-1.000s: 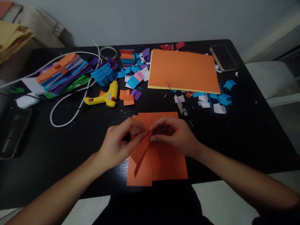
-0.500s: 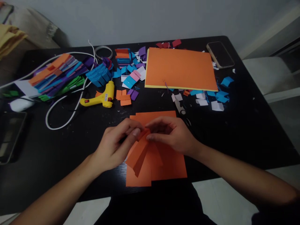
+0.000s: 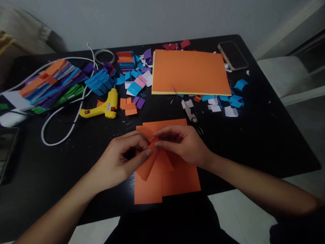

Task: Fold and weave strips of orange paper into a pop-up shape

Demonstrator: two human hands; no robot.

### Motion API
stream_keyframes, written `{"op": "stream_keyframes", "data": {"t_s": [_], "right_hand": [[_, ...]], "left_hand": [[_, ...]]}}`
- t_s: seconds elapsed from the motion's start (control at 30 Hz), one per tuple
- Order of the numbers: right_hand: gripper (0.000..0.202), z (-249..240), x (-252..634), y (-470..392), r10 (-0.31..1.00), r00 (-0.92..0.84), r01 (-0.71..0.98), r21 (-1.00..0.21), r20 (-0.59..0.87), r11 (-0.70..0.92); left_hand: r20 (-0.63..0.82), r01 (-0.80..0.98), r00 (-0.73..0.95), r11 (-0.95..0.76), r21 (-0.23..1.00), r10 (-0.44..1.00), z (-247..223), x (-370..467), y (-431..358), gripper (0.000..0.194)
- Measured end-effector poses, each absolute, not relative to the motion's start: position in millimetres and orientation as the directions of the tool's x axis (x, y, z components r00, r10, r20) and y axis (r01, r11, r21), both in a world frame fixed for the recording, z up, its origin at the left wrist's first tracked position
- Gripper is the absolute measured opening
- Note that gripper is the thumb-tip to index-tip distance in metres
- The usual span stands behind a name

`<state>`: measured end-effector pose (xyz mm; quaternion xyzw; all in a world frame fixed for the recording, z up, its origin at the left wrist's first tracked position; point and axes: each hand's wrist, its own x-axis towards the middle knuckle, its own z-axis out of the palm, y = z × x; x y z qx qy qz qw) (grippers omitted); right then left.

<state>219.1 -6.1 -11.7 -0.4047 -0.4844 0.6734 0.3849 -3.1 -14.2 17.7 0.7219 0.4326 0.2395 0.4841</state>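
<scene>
Right hand (image 3: 188,145): fingers narrow, thumb and index pinching the upper end of an orange strip (image 3: 148,166). Left hand (image 3: 122,159): thumb tip against the same strip, fingers bent close by; cannot tell whether they grip it. Strip is folded, angled, its lower part leaning from the fingers toward the person.

Directly beneath the fingers: at least 2 overlapping orange sheets (image 3: 182,179) on the black desk (image 3: 241,149).

Just beyond the right fingers: a cutter (image 3: 190,113), lying at a slant. Farther beyond: a large orange sheet (image 3: 190,73) atop a yellow sheet (image 3: 153,73), with blue scraps (image 3: 236,101) along its near right edge. Phone (image 3: 233,55) past its far right corner, well apart from the fingers.

Beyond and left of the left fingers: a yellow glue gun (image 3: 103,108) on its side, near orange scraps (image 3: 129,106). Behind the gun, a blue bundle (image 3: 100,82). Farther left, a multicolour stack (image 3: 50,81) and a looped white cable (image 3: 48,145).
</scene>
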Motion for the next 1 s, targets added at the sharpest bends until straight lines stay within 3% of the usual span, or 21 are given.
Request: {"op": "stream_keyframes", "data": {"t_s": [0.27, 0.43, 0.7, 1.0], "right_hand": [[0.030, -10, 219, -7, 0.917, -0.351, -0.139, -0.957, -0.191, -0.253], [0.024, -8, 220, -7, 0.918, -0.335, -0.145, -0.951, -0.213, -0.274], [0.022, -6, 219, -8, 0.922, -0.322, -0.164, -0.947, -0.214, -0.277], [0.021, -5, 219, -9, 0.928, -0.314, -0.192, -0.944, -0.200, -0.269]], "left_hand": [[-0.041, 0.453, 0.441, -0.182, 0.873, 0.897, 13, -5, -16, 0.014], [0.021, 0.395, 0.380, -0.183, 0.900, 0.925, 8, -1, -20, 0.005], [0.186, 0.425, 0.327, -0.320, 0.847, 0.926, 5, 2, -25, 0.018], [0.256, 0.476, 0.315, -0.386, 0.790, 0.914, 8, 2, -25, 0.018]]}}
